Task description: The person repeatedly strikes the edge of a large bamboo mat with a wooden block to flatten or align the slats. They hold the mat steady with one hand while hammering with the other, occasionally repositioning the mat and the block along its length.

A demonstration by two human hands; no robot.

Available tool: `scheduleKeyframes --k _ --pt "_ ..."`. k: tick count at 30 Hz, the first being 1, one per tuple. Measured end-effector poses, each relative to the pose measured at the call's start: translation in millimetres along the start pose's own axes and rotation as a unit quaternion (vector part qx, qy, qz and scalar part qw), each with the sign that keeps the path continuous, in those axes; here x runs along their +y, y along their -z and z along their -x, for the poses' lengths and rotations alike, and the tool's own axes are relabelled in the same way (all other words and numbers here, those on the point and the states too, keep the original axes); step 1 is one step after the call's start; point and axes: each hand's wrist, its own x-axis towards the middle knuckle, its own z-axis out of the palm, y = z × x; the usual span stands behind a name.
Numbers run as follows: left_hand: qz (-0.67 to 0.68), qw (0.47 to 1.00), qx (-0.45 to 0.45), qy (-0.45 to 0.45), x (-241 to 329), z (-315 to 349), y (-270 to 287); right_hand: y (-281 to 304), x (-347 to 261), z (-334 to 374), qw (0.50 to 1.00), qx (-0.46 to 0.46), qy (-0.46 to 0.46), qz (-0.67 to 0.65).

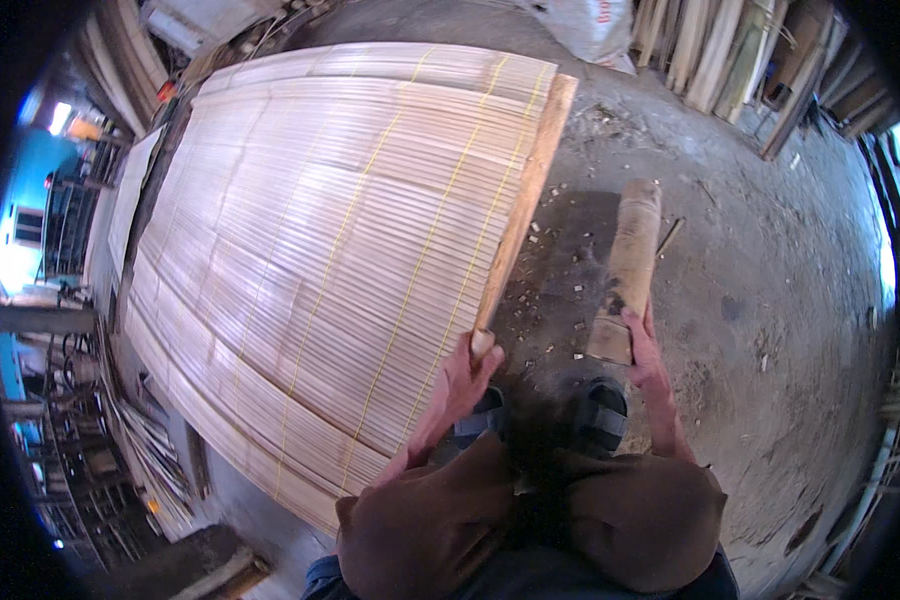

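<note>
A large mat of pale slats [340,230], crossed by yellow cord lines, spreads over the floor to my left. Along its right edge runs a long wooden batten [530,190]. My left hand [458,380] is closed around the batten's near end, where a pale rounded piece shows between thumb and fingers. On my right is a thick, brown, log-like cylinder [630,255] with a dark patch low on its side. My right hand [645,345] grips its near end from the right, thumb on top. Whether the cylinder rests fully on the floor, I cannot tell.
Small wood chips [550,290] litter the concrete floor [760,330] between mat and cylinder. A thin stick [672,237] lies beside the cylinder. Boards [710,55] lean at the back right near a white sack [595,30]. Loose strips [150,450] are piled at the left.
</note>
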Motion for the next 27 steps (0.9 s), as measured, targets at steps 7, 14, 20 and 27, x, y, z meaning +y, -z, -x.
scheduleKeyframes --k 7,14,20,27 --pt "-0.077 0.995 -0.009 -0.065 33.2 -88.3 20.5 -5.9 0.5 -8.4 0.983 -0.053 0.007 -0.174" --pt "-0.076 0.995 -0.056 -0.011 47.3 -112.8 16.0 0.1 4.6 -7.1 0.995 -0.027 -0.015 -0.095" --pt "-0.071 0.997 -0.039 -0.017 33.5 -117.2 16.7 2.0 17.1 -16.1 0.996 -0.02 -0.009 -0.085" --pt "-0.072 0.996 -0.055 0.003 40.0 -122.8 15.5 -5.3 11.9 -9.6 0.998 -0.004 -0.001 -0.069"
